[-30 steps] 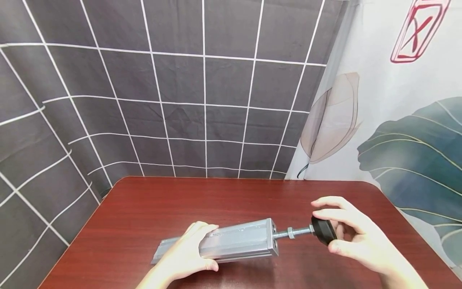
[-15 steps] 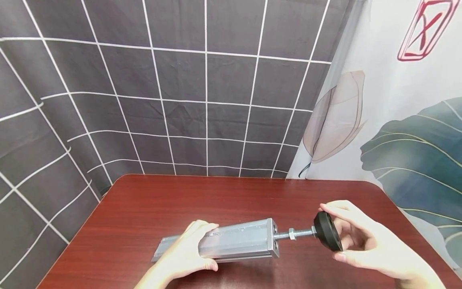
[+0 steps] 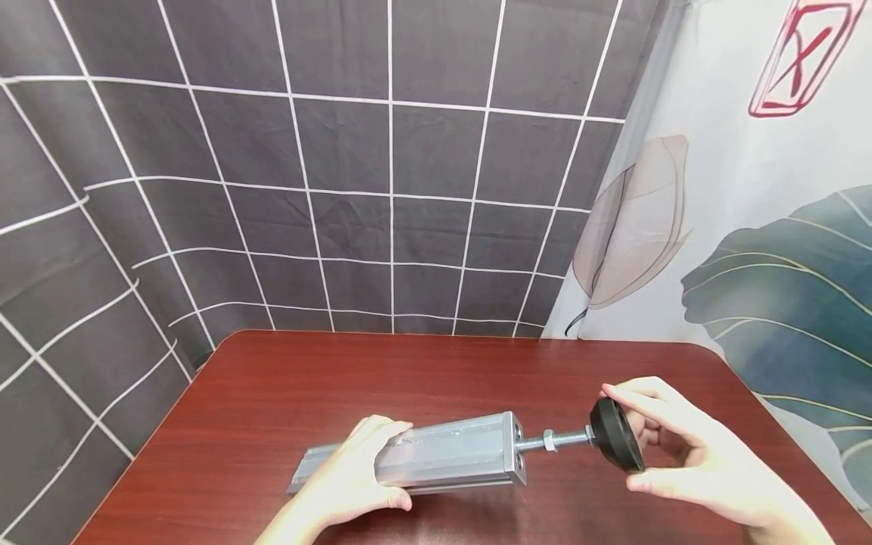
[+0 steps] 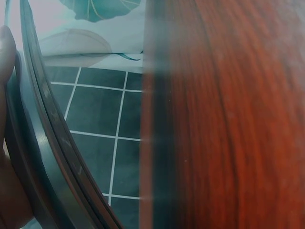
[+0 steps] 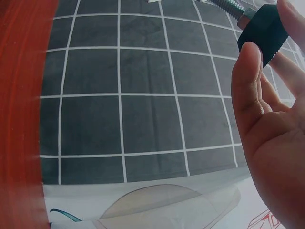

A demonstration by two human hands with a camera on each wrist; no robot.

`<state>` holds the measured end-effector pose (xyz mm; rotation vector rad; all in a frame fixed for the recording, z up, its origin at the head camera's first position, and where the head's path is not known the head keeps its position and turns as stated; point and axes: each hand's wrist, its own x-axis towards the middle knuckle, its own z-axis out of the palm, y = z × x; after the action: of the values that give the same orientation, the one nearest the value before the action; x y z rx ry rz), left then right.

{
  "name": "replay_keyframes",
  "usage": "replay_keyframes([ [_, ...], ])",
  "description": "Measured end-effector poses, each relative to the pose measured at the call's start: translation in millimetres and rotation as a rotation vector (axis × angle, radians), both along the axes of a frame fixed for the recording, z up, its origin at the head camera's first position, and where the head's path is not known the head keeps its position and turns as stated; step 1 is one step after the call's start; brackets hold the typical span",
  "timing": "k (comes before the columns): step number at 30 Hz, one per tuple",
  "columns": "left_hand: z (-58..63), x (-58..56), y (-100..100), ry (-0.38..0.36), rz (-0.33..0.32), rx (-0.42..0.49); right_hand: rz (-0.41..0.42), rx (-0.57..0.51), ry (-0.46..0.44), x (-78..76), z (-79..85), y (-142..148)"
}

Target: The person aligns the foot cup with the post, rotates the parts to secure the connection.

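Observation:
My left hand (image 3: 354, 477) grips a silver aluminium extrusion (image 3: 456, 450) from above, thumb along the near side. In the left wrist view the extrusion (image 4: 45, 138) runs down the left side, with part of the hand at the edge. From its right end cap a threaded rod (image 3: 568, 437) with a hex nut (image 3: 549, 440) sticks out. At the rod's end sits a round black levelling foot (image 3: 616, 435), tilted with its flat underside to the right. My right hand (image 3: 708, 469) pinches the foot's rim between thumb and fingers, as the right wrist view also shows.
The red-brown wooden table (image 3: 327, 386) lies under the hands, its far edge against a dark grey curtain (image 3: 341, 227) with white grid lines. At the right hangs a white curtain (image 3: 722, 189) with leaf prints.
My right hand has shifted slightly right and its fingers have moved round the foot's rim. The foot has turned to show more of its underside. My left hand keeps its hold on the extrusion.

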<state>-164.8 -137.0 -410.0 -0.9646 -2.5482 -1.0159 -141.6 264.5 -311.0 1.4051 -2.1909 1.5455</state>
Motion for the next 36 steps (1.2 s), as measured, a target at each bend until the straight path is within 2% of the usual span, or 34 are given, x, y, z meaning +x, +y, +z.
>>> replay_keyframes([
  [8,-1.9,-2.5,0.0,-0.005,0.002,-0.008,-0.005,-0.008,0.016,-3.0,-0.7,-0.9],
  [18,-4.1,-1.4,-1.5,-0.002,0.009,-0.016,-0.020,-0.012,-0.030,-3.8,-4.1,-2.6],
  [29,-9.7,-1.6,-1.8,0.023,0.007,-0.010,-0.004,-0.027,-0.036,-6.3,-6.3,-2.4],
  [33,-6.7,-1.8,-1.4,0.023,0.024,-0.020,-0.018,-0.031,-0.045,-6.1,-6.1,-1.9],
  [36,-2.1,-2.0,-0.5,0.013,0.027,-0.016,0.002,-0.044,-0.048,-6.9,-5.1,-1.5],
])
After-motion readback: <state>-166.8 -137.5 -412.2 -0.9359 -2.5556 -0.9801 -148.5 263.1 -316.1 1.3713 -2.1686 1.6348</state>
